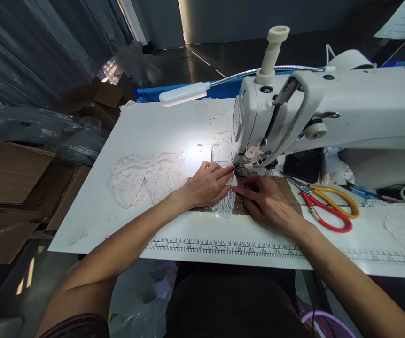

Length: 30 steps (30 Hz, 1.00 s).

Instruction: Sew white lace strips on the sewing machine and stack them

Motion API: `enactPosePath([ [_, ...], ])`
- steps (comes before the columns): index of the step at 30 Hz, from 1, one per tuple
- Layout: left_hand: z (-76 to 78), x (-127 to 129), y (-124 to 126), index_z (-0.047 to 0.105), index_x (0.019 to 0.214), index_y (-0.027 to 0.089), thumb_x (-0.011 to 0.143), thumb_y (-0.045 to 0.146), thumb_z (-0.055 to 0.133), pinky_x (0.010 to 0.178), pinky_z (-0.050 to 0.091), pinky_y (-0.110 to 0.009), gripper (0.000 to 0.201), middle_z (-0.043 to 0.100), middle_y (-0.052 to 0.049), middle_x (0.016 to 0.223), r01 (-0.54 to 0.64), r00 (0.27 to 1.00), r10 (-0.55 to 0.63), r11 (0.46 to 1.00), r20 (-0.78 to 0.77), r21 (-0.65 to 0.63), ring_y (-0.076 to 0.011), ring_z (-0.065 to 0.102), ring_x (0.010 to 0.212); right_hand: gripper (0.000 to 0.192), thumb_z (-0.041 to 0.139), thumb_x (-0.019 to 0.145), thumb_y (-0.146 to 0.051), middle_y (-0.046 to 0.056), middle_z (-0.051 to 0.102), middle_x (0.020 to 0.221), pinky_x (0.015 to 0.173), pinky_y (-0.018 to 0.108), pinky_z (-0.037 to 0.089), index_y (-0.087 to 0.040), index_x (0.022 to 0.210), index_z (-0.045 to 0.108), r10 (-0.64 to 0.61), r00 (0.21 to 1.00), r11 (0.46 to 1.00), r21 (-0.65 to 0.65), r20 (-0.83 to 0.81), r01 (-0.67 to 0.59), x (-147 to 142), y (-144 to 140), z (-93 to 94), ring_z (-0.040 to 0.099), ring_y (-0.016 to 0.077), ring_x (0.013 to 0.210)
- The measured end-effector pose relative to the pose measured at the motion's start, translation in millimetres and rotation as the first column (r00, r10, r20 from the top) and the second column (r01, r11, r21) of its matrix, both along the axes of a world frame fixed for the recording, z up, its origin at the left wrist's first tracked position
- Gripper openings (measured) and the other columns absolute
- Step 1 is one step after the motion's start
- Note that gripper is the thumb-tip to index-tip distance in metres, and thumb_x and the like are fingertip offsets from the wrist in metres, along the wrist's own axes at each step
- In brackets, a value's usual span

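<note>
White lace fabric [226, 205] lies under the needle area of a white sewing machine [255, 108]. My left hand [207, 184] rests flat on the lace just left of the presser foot, fingers stretched toward it. On the other side, my right hand [268, 199] lies low at the lace's right edge, its index finger reaching out to touch it. Its thumb is near the presser foot, and the remaining fingers are partly curled. A brown plate [283, 190] shows beneath both hands. More lace [146, 176] spreads over the table to the left.
Scissors with red and orange handles [329, 202] lie right of my right hand, near a dark phone-like object [303, 165]. A lamp [184, 94] hangs over the table [93, 211]. A printed ruler [223, 246] runs along the front edge. Cardboard boxes [15, 173] stand left.
</note>
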<state>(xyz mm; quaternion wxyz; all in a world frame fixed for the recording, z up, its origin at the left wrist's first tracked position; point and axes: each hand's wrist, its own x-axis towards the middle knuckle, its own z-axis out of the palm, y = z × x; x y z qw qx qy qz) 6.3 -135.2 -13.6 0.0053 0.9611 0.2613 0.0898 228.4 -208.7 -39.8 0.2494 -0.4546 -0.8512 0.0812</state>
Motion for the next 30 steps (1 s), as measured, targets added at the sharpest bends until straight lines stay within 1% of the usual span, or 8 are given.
enactPosePath([
  [4,-2.8,0,-2,0.056,0.13,0.008,0.102,0.03,0.036,0.091,0.039,-0.044,0.041,0.053,-0.019,0.142,-0.002,1.0,0.003,1.0,0.026,-0.011,-0.0296,0.053,0.108,0.036,0.051,0.095,-0.022,0.014,0.055,0.12,0.091,0.053,0.05,-0.027,0.128,0.066,-0.007,1.0,1.0,-0.005,-0.005,0.007,-1,-1,-0.6,0.052,0.0309,0.11],
  [7,-3.2,0,-2,0.057,0.131,0.011,0.101,0.03,0.038,0.098,0.036,-0.048,0.04,0.055,-0.017,0.141,0.008,0.999,-0.007,1.0,0.052,-0.03,-0.0298,0.054,0.111,0.037,0.052,0.095,-0.021,0.014,0.056,0.12,0.091,0.053,0.05,-0.026,0.129,0.065,-0.017,1.0,1.0,-0.011,-0.009,0.016,0,-2,-0.8,0.052,0.031,0.111],
  [9,-4.2,0,-1,0.057,0.131,0.014,0.1,0.031,0.041,0.103,0.033,-0.051,0.039,0.056,-0.015,0.14,0.007,0.995,-0.002,0.998,0.096,-0.055,-0.0293,0.054,0.114,0.038,0.052,0.094,-0.02,0.014,0.056,0.12,0.092,0.054,0.05,-0.026,0.129,0.065,-0.016,1.0,1.0,-0.014,-0.007,0.016,0,-2,-0.6,0.053,0.0309,0.11],
  [12,-7.3,-1,0,0.058,0.131,0.019,0.097,0.031,0.047,0.105,0.029,-0.054,0.038,0.058,-0.012,0.139,-0.007,0.986,0.023,0.995,0.168,-0.099,-0.0297,0.054,0.119,0.039,0.053,0.094,-0.02,0.014,0.056,0.12,0.09,0.053,0.051,-0.027,0.13,0.065,-0.019,1.0,1.0,-0.006,-0.007,0.019,0,-2,0.4,0.053,0.031,0.109],
  [17,-12.3,-3,2,0.058,0.129,0.023,0.097,0.034,0.048,0.108,0.026,-0.054,0.036,0.058,-0.009,0.14,-0.014,0.976,0.046,0.989,0.215,-0.147,-0.0274,0.053,0.122,0.038,0.053,0.094,-0.019,0.013,0.056,0.118,0.088,0.051,0.052,-0.029,0.128,0.066,-0.016,1.0,1.0,0.01,-0.02,0.016,-2,-3,2.4,0.054,0.0305,0.108],
  [22,-11.2,-4,1,0.058,0.13,0.022,0.097,0.032,0.047,0.107,0.027,-0.057,0.036,0.059,-0.011,0.138,0.009,0.973,0.019,0.993,0.23,-0.116,-0.0281,0.055,0.12,0.035,0.05,0.096,-0.022,0.014,0.056,0.117,0.088,0.051,0.052,-0.027,0.126,0.067,-0.022,1.0,1.0,0.01,-0.019,0.022,-3,-3,2.6,0.054,0.0298,0.106],
  [26,-7.6,-2,-2,0.058,0.132,0.021,0.097,0.029,0.046,0.107,0.027,-0.06,0.037,0.059,-0.012,0.138,-0.003,0.984,0.02,0.996,0.179,-0.094,-0.0302,0.054,0.119,0.04,0.051,0.093,-0.02,0.013,0.057,0.117,0.086,0.05,0.052,-0.029,0.13,0.064,-0.023,1.0,1.0,0.017,-0.003,0.023,-2,-2,1.9,0.055,0.0303,0.107],
  [30,-8.7,-1,-6,0.059,0.131,0.021,0.098,0.03,0.046,0.109,0.026,-0.06,0.037,0.058,-0.011,0.14,-0.018,0.985,0.032,0.996,0.172,-0.082,-0.0301,0.053,0.121,0.041,0.053,0.092,-0.02,0.013,0.058,0.116,0.085,0.05,0.052,-0.028,0.131,0.063,-0.01,1.0,0.999,0.032,0.017,0.009,0,0,1.2,0.056,0.0307,0.106],
])
